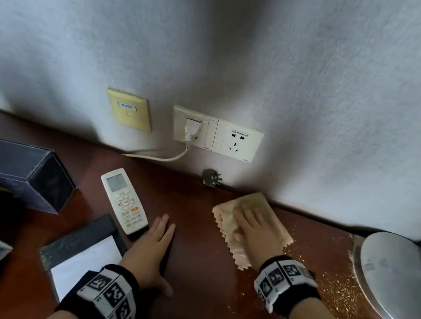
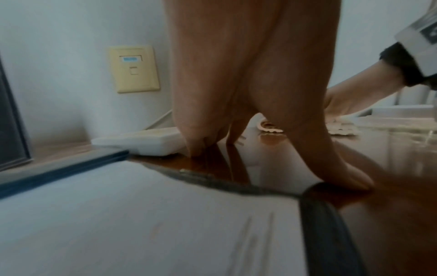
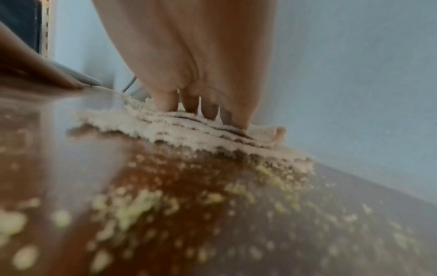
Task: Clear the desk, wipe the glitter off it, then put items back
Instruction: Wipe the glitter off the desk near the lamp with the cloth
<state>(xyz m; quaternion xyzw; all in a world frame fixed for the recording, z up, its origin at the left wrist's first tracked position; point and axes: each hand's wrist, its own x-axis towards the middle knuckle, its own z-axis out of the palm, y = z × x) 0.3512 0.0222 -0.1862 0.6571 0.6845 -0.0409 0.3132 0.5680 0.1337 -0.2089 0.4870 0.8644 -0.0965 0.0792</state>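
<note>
While glitter [image 1: 340, 292] lies scattered beside the lamp base [image 1: 393, 278], right hand [image 1: 255, 232] flat on soft cloth [image 1: 272, 215]. Left wrist: left hand [image 2: 248, 84] spread flat on desk [image 2: 390, 214]. Right wrist: fingers [image 3: 165, 100] pressing limp cloth; best held from above.

Your desk [image 1: 190, 282] is dark red-brown polished wood running up to the wall, and on its left side lie a dark box [image 1: 16, 170] at the far left, a white remote [image 1: 124, 200] nearer the middle, and a dark-edged pad with a white sheet [image 1: 87, 253] just in front of the remote. Toward the far right a beige cloth [image 1: 274, 221] lies flat, a black plug [image 1: 211, 177] rests against the wall, and a round silver lamp base [image 1: 396, 279] stands at the right edge. Gold glitter [image 1: 340, 292] is scattered over the near right, thickest beside the lamp base.
</note>
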